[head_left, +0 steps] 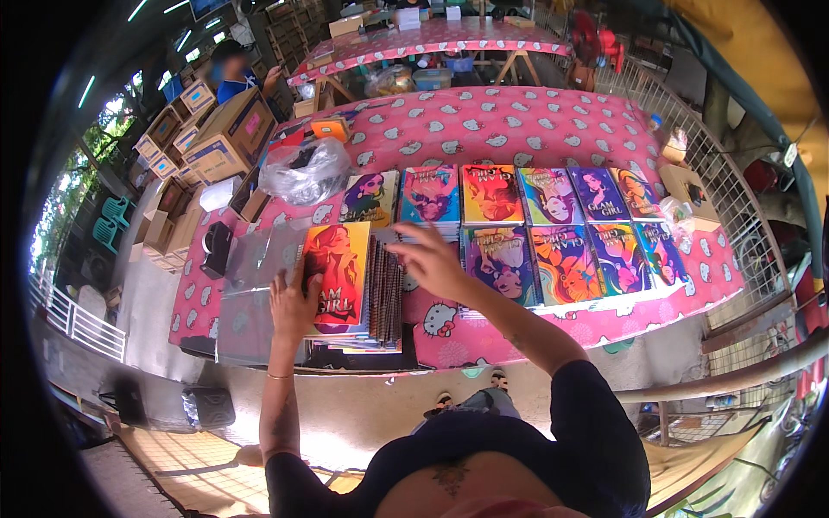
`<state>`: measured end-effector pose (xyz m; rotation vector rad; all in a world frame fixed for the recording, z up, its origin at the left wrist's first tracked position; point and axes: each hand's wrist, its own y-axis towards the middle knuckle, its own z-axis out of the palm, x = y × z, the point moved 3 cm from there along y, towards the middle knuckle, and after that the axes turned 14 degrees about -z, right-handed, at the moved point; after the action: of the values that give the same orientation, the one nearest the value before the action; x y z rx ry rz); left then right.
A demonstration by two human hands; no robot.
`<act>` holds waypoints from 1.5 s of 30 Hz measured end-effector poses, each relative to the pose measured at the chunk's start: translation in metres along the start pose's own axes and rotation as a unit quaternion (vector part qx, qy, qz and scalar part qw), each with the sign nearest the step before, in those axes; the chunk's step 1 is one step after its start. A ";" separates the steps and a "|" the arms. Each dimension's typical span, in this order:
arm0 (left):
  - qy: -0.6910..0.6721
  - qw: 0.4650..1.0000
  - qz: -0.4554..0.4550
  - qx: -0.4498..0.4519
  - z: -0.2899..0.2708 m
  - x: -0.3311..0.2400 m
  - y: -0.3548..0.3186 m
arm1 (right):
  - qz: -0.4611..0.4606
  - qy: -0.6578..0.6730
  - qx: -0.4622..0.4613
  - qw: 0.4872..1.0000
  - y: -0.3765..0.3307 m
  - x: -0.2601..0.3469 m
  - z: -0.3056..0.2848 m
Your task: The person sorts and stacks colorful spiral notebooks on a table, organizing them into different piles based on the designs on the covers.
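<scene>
A spiral notebook (338, 268) with a red and yellow illustrated cover tops a stack left of the table's middle. My left hand (294, 304) lies on its left side, fingers stretched out over the cover's edge and a clear plastic sheet (246, 298). More notebooks show dark spiral bindings (386, 298) along the stack's right side. Near the tops of those bindings is my right hand (432, 263), fingers apart, with nothing visible in it. Whether its fingertips touch the bindings I cannot tell.
Colourful notebook stacks (505, 197) stand in two rows on the pink patterned tablecloth (518, 112). A clear plastic bag (306, 168) and a black object (218, 250) lie leftward. Cardboard boxes (229, 138) are piled beside the table, near another person (233, 82). A second table (440, 39) stands behind.
</scene>
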<state>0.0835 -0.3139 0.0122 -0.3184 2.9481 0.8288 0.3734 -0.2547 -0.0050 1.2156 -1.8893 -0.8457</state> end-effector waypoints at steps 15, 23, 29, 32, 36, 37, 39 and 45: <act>-0.373 0.865 0.207 0.265 0.120 -0.466 -0.015 | 0.389 -0.349 0.205 0.828 -0.207 -0.188 -0.261; -0.183 0.957 0.084 0.209 0.201 -0.585 -0.012 | 0.498 -0.396 0.007 0.771 -0.285 -0.278 -0.429; -0.388 0.841 0.028 0.375 0.214 -0.573 0.030 | 0.637 -0.368 0.112 0.668 -0.319 -0.306 -0.492; -0.535 0.747 -0.012 0.394 0.197 -0.545 0.047 | 0.614 -0.435 0.140 0.644 -0.300 -0.305 -0.491; -0.641 0.733 -0.003 0.230 0.100 -0.486 0.040 | 0.505 -0.416 0.200 0.729 -0.258 -0.283 -0.417; -0.639 0.736 -0.001 0.223 0.067 -0.473 0.037 | 0.511 -0.395 0.222 0.730 -0.257 -0.281 -0.413; -0.635 0.744 0.001 0.208 0.010 -0.431 0.033 | 0.516 -0.353 0.259 0.736 -0.255 -0.291 -0.407; -0.565 0.819 -0.029 0.093 -0.087 -0.246 0.024 | 0.401 -0.299 0.064 0.864 -0.199 -0.274 -0.385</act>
<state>0.3187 -0.2951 0.1274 0.0986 1.8398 0.4407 0.8676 -0.1207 -0.0287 0.1088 -2.6690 -0.6527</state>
